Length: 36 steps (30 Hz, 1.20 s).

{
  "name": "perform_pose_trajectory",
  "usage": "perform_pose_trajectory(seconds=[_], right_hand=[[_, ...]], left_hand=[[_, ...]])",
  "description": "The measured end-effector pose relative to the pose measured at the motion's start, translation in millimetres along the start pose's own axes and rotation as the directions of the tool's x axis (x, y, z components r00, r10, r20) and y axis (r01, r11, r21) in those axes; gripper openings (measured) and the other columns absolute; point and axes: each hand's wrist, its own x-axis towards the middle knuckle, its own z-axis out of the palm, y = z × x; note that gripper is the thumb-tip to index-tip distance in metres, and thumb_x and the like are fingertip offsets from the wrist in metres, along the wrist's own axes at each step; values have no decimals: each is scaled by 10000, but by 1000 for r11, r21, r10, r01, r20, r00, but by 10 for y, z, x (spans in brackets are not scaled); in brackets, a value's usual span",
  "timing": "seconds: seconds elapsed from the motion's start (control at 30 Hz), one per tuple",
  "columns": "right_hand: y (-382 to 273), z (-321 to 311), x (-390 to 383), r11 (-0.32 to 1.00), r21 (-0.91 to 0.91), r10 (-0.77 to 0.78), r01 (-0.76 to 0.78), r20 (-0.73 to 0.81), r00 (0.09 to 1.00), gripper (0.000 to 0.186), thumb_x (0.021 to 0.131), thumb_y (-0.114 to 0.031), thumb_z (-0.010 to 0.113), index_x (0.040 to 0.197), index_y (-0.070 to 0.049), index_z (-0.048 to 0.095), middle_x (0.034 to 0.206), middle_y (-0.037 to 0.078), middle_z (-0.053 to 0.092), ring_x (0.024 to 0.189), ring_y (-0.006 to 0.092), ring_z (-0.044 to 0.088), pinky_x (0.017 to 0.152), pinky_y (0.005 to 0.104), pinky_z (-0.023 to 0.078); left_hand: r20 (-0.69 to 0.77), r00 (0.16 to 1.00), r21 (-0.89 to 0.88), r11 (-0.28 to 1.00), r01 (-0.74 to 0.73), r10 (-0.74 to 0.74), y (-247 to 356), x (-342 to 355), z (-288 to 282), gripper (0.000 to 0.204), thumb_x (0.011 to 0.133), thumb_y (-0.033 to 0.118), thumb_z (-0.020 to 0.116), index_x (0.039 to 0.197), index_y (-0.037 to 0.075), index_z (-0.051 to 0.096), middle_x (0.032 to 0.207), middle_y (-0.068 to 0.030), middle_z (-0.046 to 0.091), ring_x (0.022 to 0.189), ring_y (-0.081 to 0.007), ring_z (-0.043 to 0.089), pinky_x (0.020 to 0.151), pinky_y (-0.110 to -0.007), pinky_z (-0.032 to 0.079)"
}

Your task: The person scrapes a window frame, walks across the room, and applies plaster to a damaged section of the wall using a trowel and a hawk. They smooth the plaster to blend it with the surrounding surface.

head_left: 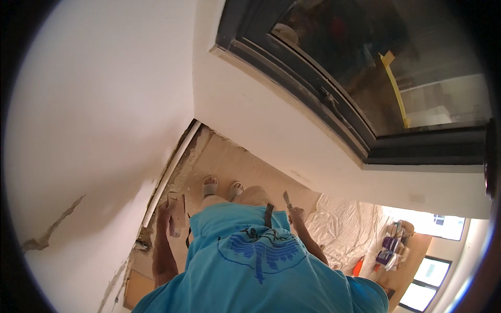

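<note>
Low down, left hand (168,215) grips a board (177,213); right hand (295,213) seemingly clasps a scraper (287,199).

A room under renovation: a cracked white wall (78,156) at left, a dusty dark window frame (313,99) far right, a dust sheet (339,229) and paint buckets (389,250) at right.

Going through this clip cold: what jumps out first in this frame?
The bright blue shirt fills the lower middle, with sandalled feet past it on a dusty floor. The left hand holds a flat board by the cracked white wall; the right hand holds a small putty knife. A dark-framed window fills the upper right.
</note>
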Motion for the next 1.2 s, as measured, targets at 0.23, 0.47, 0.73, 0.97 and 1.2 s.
perform_pose_trajectory(seconds=[0.23, 0.47, 0.73, 0.97, 1.2], right_hand=[[2, -333, -130, 922, 358, -214, 146, 157, 964, 235, 919, -238, 602, 950, -11, 655, 649, 47, 594, 454, 102, 519, 394, 267, 426], [-1493, -639, -395, 785, 484, -598, 387, 428, 678, 249, 897, -189, 526, 942, 26, 644, 679, 64, 609, 488, 92, 544, 440, 243, 456], [-2041, -895, -308, 793, 398, -608, 461, 550, 573, 237, 853, -191, 544, 845, 32, 623, 680, 50, 597, 545, 83, 544, 496, 242, 448], [-1936, -960, -86, 849, 301, -515, 434, 655, 553, 185, 841, -126, 531, 849, 34, 625, 678, 37, 587, 551, 73, 536, 505, 238, 443], [-2244, -938, -214, 757, 306, -624, 577, 601, 499, 465, 801, -150, 638, 1222, 47, 634, 756, 24, 582, 688, 92, 533, 623, 259, 457]], left_hand=[[120, 993, -15, 1000, -8, 9, 56, 194, -49, 386, 927, 262, 674, 1227, 20, 652, 1046, -91, 704, 873, -191, 663, 789, -361, 524], [104, 994, -149, 988, 41, -26, 455, -168, 348, 417, 928, 267, 694, 1262, 21, 649, 1048, -70, 711, 895, -165, 658, 797, -322, 529], [-88, 991, -262, 962, 73, -99, 351, -688, 1098, 454, 920, 312, 691, 1249, 3, 647, 1055, -96, 707, 898, -192, 659, 797, -368, 525], [-106, 991, -288, 956, 51, -85, -207, -965, 1376, 437, 911, 328, 704, 1190, -1, 637, 1046, -96, 695, 896, -180, 653, 782, -341, 524], [-142, 985, -339, 940, 46, -100, -96, -1165, 1555, 418, 899, 316, 718, 1169, 8, 633, 974, -76, 681, 838, -167, 649, 747, -326, 528]])
